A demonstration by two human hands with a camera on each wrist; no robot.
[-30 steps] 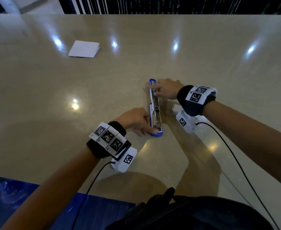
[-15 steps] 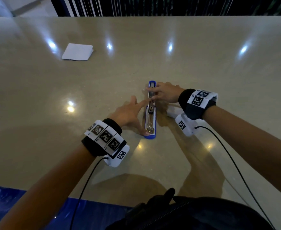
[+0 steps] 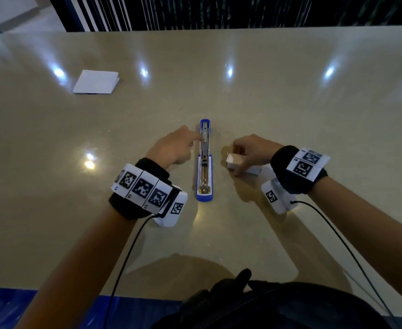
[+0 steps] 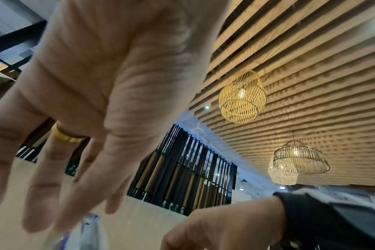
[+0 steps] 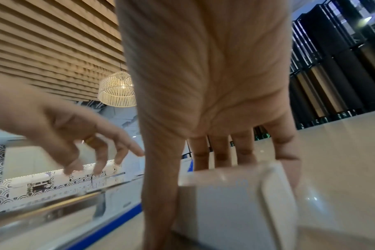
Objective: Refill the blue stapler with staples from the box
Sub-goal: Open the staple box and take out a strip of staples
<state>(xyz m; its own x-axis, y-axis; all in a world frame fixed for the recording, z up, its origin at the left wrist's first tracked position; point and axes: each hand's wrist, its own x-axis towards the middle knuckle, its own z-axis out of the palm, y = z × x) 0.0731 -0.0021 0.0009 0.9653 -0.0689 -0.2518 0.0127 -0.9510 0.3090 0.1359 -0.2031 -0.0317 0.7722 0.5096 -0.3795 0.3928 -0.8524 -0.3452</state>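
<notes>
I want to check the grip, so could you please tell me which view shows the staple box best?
The right wrist view: the staple box fills it, pinched by the right hand. The head view shows it small; the left wrist view misses it.

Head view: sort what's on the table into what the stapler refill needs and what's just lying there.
Needed:
- blue stapler, lying opened flat, left hand touching its far half
- staple box, held by the right hand

Lying about:
- white folded paper, far left on the table
</notes>
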